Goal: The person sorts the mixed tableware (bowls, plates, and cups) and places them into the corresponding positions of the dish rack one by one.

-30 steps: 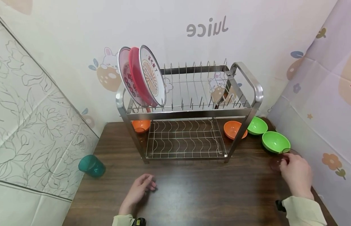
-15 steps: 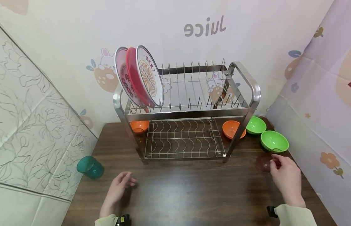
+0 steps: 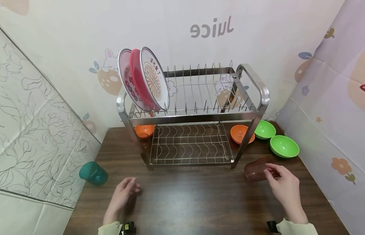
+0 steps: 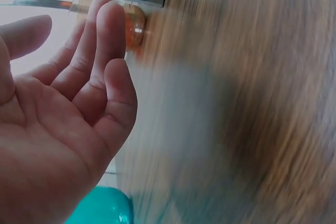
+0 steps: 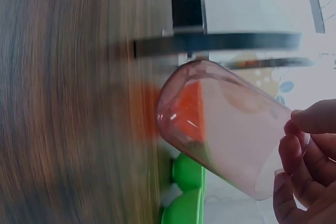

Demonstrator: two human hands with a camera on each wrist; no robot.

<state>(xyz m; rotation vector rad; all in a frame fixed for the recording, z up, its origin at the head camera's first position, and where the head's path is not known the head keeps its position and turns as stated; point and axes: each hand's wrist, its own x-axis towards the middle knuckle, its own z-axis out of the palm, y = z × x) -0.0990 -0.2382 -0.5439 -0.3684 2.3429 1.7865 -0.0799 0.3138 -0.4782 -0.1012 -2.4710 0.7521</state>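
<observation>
My right hand (image 3: 285,186) pinches a clear pink cup (image 3: 255,169) at its rim, between thumb and fingers. In the right wrist view the cup (image 5: 226,114) hangs tilted, its rounded base pointing away from the hand. It is held in front of the rack's right leg, left of the green bowls. My left hand (image 3: 121,195) hovers over the left part of the table with fingers loosely bent, holding nothing; the left wrist view shows its bare palm (image 4: 47,140). Nearest to it stands a teal cup (image 3: 94,173).
A two-tier metal dish rack (image 3: 197,117) stands at the back, with several plates (image 3: 154,80) upright at its upper left. Green bowls (image 3: 284,147) and an orange bowl (image 3: 240,133) sit at the right. Another orange bowl (image 3: 144,130) and an amber cup (image 3: 144,141) are behind the left leg.
My right hand has moved left with the pink cup, away from the right wall and the green bowls, and the cup is now tilted more. My left hand has shifted left.
</observation>
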